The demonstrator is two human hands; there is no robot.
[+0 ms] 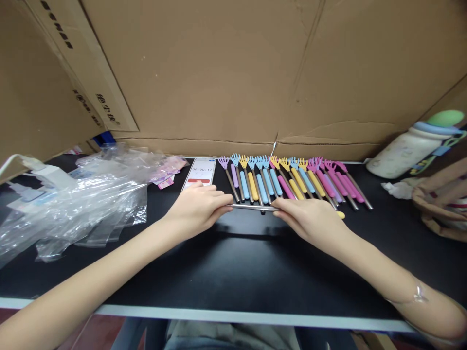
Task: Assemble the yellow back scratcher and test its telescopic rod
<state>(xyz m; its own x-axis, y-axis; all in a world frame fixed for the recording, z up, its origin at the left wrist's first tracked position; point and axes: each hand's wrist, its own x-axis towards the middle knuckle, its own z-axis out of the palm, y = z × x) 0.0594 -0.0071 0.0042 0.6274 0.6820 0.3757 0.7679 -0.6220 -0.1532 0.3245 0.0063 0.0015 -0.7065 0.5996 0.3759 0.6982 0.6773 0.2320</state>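
Observation:
A thin metal rod, which looks like the shaft of a telescopic back scratcher (251, 207), stretches level between my hands above the black table. My left hand (200, 206) pinches its left end. At the other end, my right hand (310, 218) grips it between thumb and fingers. A yellow tip (340, 214) shows beyond the right hand; I cannot tell whether it belongs to the held piece. Just behind my hands lies a row of back scratchers (251, 187) with purple, blue, yellow and pink claw heads and handles, claws pointing away. My hands partly cover the row's near ends.
Clear plastic bags (91, 209) are heaped on the left, with a white charger (54, 177) by them. A phone (200, 170) showing a timer lies behind my left hand. A white bottle (396, 150) and a brown bag (438, 199) stand right. Cardboard (219, 73) walls the back.

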